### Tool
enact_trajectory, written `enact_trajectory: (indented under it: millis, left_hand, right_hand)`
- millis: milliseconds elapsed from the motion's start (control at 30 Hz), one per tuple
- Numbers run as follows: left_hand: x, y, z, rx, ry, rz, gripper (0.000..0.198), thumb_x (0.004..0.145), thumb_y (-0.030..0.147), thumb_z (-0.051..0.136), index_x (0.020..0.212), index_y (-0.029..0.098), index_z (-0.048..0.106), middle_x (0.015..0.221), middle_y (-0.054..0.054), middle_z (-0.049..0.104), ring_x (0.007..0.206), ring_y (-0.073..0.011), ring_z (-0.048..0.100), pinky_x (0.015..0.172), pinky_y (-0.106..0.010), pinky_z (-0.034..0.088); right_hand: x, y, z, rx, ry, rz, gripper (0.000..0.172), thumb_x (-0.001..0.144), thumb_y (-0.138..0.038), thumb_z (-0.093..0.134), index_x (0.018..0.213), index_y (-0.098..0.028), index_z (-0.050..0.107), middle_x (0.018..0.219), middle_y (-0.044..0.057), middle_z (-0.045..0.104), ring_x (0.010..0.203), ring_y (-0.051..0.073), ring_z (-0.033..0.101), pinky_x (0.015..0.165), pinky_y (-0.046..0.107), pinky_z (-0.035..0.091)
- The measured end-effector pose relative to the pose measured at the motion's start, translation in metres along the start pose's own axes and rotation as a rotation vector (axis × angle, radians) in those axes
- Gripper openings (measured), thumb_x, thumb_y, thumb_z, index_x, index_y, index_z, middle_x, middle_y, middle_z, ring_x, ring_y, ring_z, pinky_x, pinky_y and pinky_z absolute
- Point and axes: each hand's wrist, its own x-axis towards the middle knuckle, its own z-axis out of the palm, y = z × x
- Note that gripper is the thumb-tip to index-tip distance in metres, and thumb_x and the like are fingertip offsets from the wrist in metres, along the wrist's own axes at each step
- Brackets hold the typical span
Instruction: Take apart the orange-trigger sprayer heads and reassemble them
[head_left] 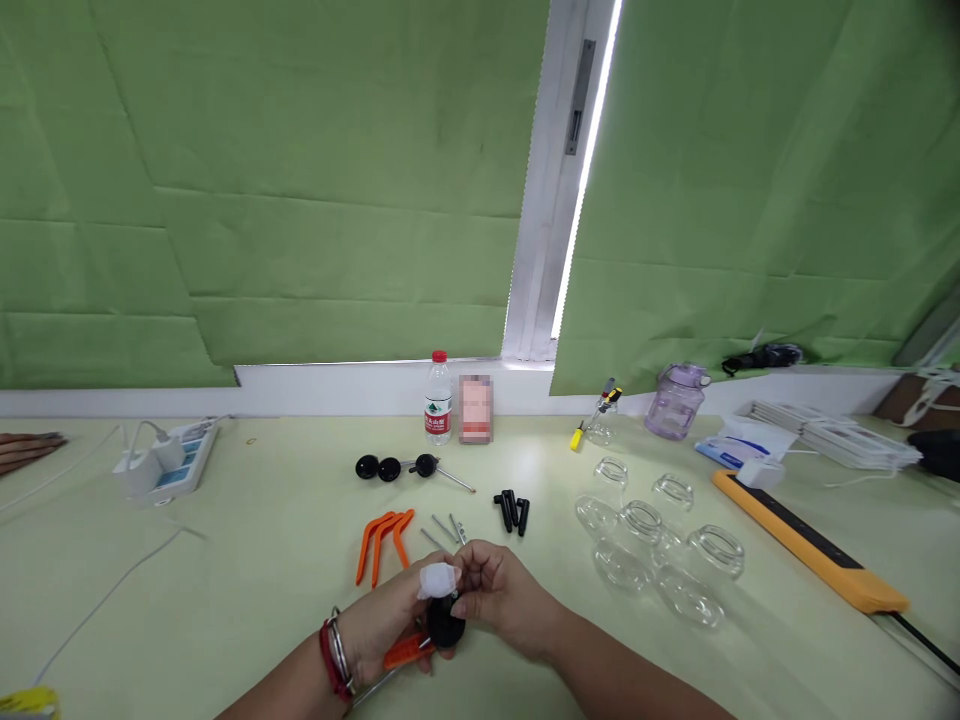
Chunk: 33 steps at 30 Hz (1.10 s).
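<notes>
My left hand (386, 625), with a white wrapping on one finger, is closed around a black round part (445, 624) and an orange handle (407, 651). A thin metal rod (375, 688) runs out below this hand. The thumb and fingers of my right hand (504, 598) pinch at the upper edge of the black round part; any small piece between the fingertips is hidden. Just beyond my hands lie several bent orange handles (377, 548) and several metal rods (448, 528). Further off are black round parts (389, 469), one with a rod, and several black elbow-shaped pieces (512, 510).
Several clear containers (641, 525) stand at right, beside a long orange-and-black bar (810, 545). Along the back are a water bottle (438, 400), a pink blurred rectangle (476, 408), screwdrivers (600, 412) and a purple jug (676, 402). A power strip (184, 460) and another person's hand (30, 450) are at left.
</notes>
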Motion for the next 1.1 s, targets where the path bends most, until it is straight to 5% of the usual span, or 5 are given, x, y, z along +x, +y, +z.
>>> enact_trajectory:
  millis: [1100]
  left_hand:
    - [0.0002, -0.0024, -0.0019, -0.038, -0.006, 0.001, 0.031, 0.075, 0.050, 0.053, 0.088, 0.021, 0.052, 0.075, -0.004, 0.057, 0.058, -0.0153, 0.060, 0.040, -0.019, 0.039]
  right_hand:
    - [-0.0009, 0.0000, -0.0001, -0.022, -0.045, 0.003, 0.030, 0.061, -0.024, 0.078, 0.076, -0.016, 0.053, 0.073, -0.001, 0.062, 0.068, 0.012, 0.059, 0.065, 0.027, 0.046]
